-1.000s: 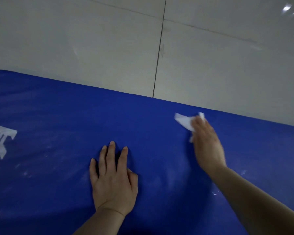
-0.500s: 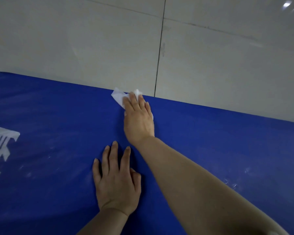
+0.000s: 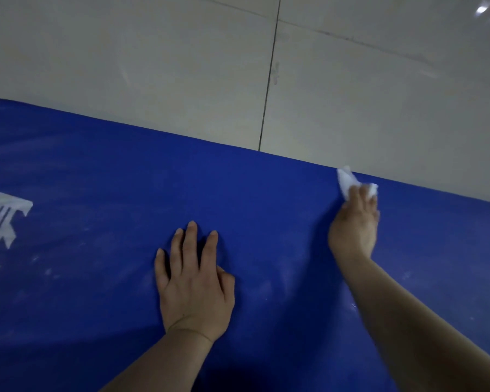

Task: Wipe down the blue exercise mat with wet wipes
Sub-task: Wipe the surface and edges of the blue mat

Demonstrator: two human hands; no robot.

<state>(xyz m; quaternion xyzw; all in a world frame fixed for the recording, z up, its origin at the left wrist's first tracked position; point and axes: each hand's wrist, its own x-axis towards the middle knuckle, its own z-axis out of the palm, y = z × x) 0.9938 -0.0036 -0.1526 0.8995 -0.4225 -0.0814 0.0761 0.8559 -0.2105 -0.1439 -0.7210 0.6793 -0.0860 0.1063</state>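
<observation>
Right hand (image 3: pixel 354 224) flat on wipe (image 3: pixel 347 181)

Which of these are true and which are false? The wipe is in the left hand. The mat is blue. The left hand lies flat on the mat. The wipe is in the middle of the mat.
1. The wipe is in the left hand. False: the right hand presses the wet wipe.
2. The mat is blue. True: the exercise mat is blue.
3. The left hand lies flat on the mat. True: the left hand rests there with straight fingers.
4. The wipe is in the middle of the mat. False: it is at the mat's far edge, beside the tiled floor.
</observation>
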